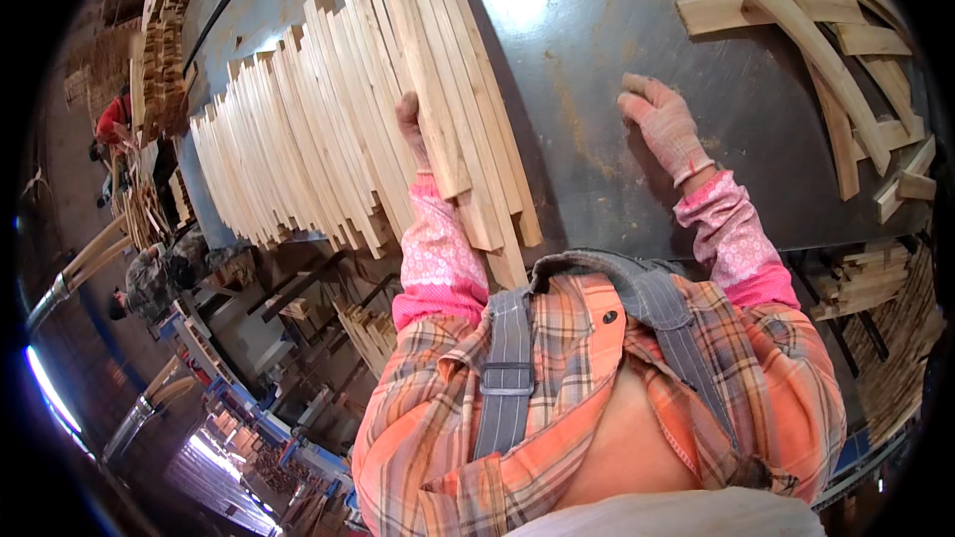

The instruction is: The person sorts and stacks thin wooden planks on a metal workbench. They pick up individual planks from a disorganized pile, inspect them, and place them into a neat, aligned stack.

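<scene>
Up close, the person's chest shows, in an orange checked shirt with grey straps and pink sleeves. Just past it, the left hand is tucked beside a bundle of long wood sticks and presses against them; its grip is mostly hidden, so I cannot tell how it stands. The right hand, in a pale glove, lies loose on the dark counter, fingers bent, holding nothing. More sticks lean in a long row to the left. Farther right lies a heap of curved wood pieces.
</scene>
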The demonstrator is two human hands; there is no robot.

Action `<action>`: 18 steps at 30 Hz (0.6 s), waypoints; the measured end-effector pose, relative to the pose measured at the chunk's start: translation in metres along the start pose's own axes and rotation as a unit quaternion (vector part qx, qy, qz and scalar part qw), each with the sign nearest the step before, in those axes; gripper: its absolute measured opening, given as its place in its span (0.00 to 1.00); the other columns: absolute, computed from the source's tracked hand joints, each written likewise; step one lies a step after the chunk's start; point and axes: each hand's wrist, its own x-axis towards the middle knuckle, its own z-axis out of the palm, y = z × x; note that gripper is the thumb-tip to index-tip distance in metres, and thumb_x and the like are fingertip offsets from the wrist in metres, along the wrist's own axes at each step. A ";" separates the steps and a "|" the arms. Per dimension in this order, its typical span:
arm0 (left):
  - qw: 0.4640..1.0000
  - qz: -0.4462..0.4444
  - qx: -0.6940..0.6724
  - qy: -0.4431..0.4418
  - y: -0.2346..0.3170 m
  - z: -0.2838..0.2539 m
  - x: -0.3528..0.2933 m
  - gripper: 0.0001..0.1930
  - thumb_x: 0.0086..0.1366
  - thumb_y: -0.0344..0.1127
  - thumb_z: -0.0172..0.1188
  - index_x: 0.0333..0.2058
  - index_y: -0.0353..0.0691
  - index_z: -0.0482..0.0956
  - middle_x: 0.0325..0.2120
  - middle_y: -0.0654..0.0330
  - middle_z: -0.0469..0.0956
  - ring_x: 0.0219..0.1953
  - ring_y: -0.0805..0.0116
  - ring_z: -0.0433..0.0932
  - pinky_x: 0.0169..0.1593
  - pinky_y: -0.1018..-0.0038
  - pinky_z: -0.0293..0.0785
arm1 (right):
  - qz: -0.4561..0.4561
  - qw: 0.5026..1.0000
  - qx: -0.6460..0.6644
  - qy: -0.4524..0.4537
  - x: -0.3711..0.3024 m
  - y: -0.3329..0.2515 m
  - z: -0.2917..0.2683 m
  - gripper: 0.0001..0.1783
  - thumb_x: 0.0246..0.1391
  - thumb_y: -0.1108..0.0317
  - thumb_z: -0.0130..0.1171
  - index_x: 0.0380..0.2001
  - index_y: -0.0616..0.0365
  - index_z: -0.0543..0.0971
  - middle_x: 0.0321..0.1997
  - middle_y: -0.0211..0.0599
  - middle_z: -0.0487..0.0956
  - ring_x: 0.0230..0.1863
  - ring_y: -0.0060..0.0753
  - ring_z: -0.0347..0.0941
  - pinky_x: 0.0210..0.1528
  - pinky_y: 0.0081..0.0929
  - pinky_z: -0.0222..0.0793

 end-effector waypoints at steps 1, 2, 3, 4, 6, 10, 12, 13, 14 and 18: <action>1.000 -0.001 -0.022 -0.015 0.001 -0.005 0.000 0.41 0.61 0.61 0.64 0.62 0.35 0.70 0.50 0.48 0.81 0.48 0.52 0.83 0.50 0.57 0.84 | 0.033 0.999 0.006 -0.010 -0.006 -0.010 0.000 0.25 0.60 0.64 0.64 0.58 0.63 0.79 0.44 0.32 0.83 0.39 0.23 0.75 0.44 0.24 0.73; 0.999 0.000 -0.045 -0.030 0.002 -0.010 -0.003 0.40 0.61 0.61 0.64 0.62 0.35 0.71 0.50 0.47 0.81 0.47 0.52 0.84 0.50 0.57 0.85 | 0.022 1.000 -0.012 -0.012 -0.009 -0.003 0.003 0.25 0.60 0.64 0.64 0.59 0.63 0.79 0.44 0.33 0.83 0.39 0.23 0.75 0.45 0.24 0.73; 1.000 -0.006 -0.010 0.004 0.002 -0.004 -0.003 0.40 0.61 0.60 0.65 0.61 0.35 0.71 0.49 0.47 0.81 0.46 0.52 0.84 0.49 0.57 0.85 | 0.007 1.000 -0.027 -0.004 -0.006 0.006 0.006 0.25 0.60 0.63 0.64 0.59 0.63 0.79 0.44 0.33 0.84 0.40 0.23 0.75 0.45 0.24 0.73; 0.999 -0.011 0.026 0.033 0.004 0.014 -0.008 0.39 0.61 0.60 0.65 0.61 0.35 0.72 0.48 0.46 0.82 0.45 0.52 0.84 0.48 0.56 0.85 | -0.004 0.999 -0.049 0.002 -0.001 0.009 0.007 0.26 0.60 0.63 0.64 0.59 0.63 0.79 0.45 0.33 0.84 0.40 0.23 0.75 0.46 0.24 0.73; 0.991 -0.062 0.097 0.066 0.014 0.058 -0.013 0.38 0.59 0.53 0.68 0.60 0.33 0.71 0.47 0.44 0.82 0.46 0.52 0.84 0.50 0.58 0.84 | -0.020 0.996 -0.081 -0.003 0.001 0.006 0.013 0.27 0.60 0.61 0.64 0.60 0.63 0.79 0.49 0.37 0.85 0.45 0.29 0.78 0.51 0.27 0.73; 0.509 -0.038 0.809 0.293 -0.001 0.105 -0.009 0.50 0.53 0.49 0.70 0.70 0.28 0.60 0.60 0.36 0.70 0.63 0.48 0.71 0.62 0.58 0.73 | -0.151 0.970 -0.186 -0.039 0.013 -0.003 0.056 0.28 0.61 0.56 0.62 0.60 0.63 0.78 0.53 0.49 0.84 0.56 0.48 0.79 0.59 0.39 0.72; 0.395 0.032 0.874 0.281 -0.011 0.044 -0.017 0.51 0.54 0.50 0.70 0.70 0.27 0.59 0.60 0.37 0.70 0.63 0.41 0.69 0.65 0.57 0.69 | -0.147 0.956 -0.223 -0.120 0.022 -0.029 0.095 0.29 0.61 0.54 0.61 0.59 0.63 0.78 0.55 0.54 0.82 0.58 0.54 0.78 0.61 0.42 0.71; 0.403 0.029 0.869 0.284 -0.011 0.043 -0.018 0.50 0.54 0.50 0.70 0.69 0.27 0.60 0.60 0.37 0.70 0.63 0.40 0.69 0.66 0.57 0.69 | -0.107 0.954 -0.224 -0.170 0.024 -0.054 0.113 0.29 0.61 0.53 0.61 0.58 0.64 0.78 0.56 0.55 0.81 0.59 0.56 0.77 0.61 0.43 0.71; 0.413 0.026 0.865 0.282 -0.012 0.046 -0.016 0.50 0.55 0.50 0.69 0.69 0.27 0.60 0.60 0.36 0.70 0.63 0.39 0.69 0.66 0.56 0.68 | -0.064 0.948 -0.226 -0.213 0.030 -0.069 0.129 0.30 0.60 0.52 0.61 0.57 0.64 0.78 0.57 0.57 0.80 0.59 0.58 0.76 0.62 0.44 0.71; 0.404 0.066 0.882 0.232 -0.010 0.051 -0.020 0.41 0.59 0.47 0.66 0.65 0.26 0.66 0.59 0.36 0.71 0.61 0.38 0.71 0.65 0.55 0.69 | -0.039 0.943 -0.280 -0.177 0.063 -0.057 0.180 0.32 0.59 0.48 0.60 0.56 0.64 0.77 0.55 0.61 0.80 0.58 0.61 0.76 0.61 0.45 0.71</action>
